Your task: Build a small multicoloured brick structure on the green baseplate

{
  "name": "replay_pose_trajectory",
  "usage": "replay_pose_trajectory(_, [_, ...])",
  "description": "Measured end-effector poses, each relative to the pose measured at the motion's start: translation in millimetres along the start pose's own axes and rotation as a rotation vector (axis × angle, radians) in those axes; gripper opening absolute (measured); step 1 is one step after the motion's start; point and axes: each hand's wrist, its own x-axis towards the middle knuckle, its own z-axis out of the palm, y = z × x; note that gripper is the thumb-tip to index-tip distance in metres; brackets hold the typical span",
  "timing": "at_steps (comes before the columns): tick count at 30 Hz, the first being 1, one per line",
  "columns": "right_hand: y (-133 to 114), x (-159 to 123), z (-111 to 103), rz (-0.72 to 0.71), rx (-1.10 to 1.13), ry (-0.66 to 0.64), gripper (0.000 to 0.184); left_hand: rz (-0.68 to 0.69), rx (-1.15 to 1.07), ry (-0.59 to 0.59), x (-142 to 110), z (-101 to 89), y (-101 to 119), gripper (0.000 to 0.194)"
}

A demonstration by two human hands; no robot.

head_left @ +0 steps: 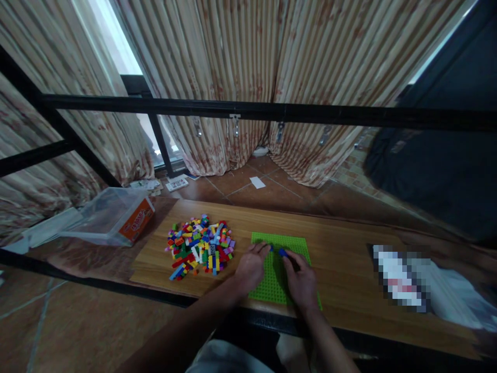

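Observation:
Both hands are over a green studded baseplate (276,290) lying on a wooden board. My right hand (302,282) pinches a dark blue brick (283,253) between thumb and fingertips, above the upper middle of the plate. My left hand (250,268) reaches over the plate's left edge, its fingers closed around a small blue brick (271,248) that shows at the fingertips. The two bricks are a short gap apart. Whether either brick touches the plate is hard to make out. To the left of my left hand lies a pile of mixed coloured bricks (202,246).
A clear plastic box (104,212) with an orange label stands at the far left. On the right of the wooden board (341,259) lie a blurred-out item (399,280) and a plastic bag (460,295). A black metal bar (248,108) crosses in front of striped curtains.

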Motion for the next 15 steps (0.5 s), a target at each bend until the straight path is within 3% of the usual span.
replay_pose_trajectory(4, [1,1,3,0.016,0.05,0.012,0.035,-0.193,-0.25,0.188,-2,-2.8,-7,0.062])
replay_pose_trajectory(7, [4,6,-4,0.05,0.102,0.034,0.039,-0.282,-0.314,0.218,-8,-0.4,-6,0.056])
replay_pose_trajectory(10, [13,15,-27,0.078,0.02,0.126,0.044,-0.256,-0.293,0.189,-20,6.6,-2,0.058])
replay_pose_trajectory(12, [24,18,-48,0.068,-0.156,0.191,0.046,-0.193,-0.268,0.193,-27,10.9,0,0.062])
replay_pose_trajectory(15, [41,17,-75,0.024,-0.452,0.185,0.048,-0.137,-0.238,0.206,-31,12.7,3,0.066])
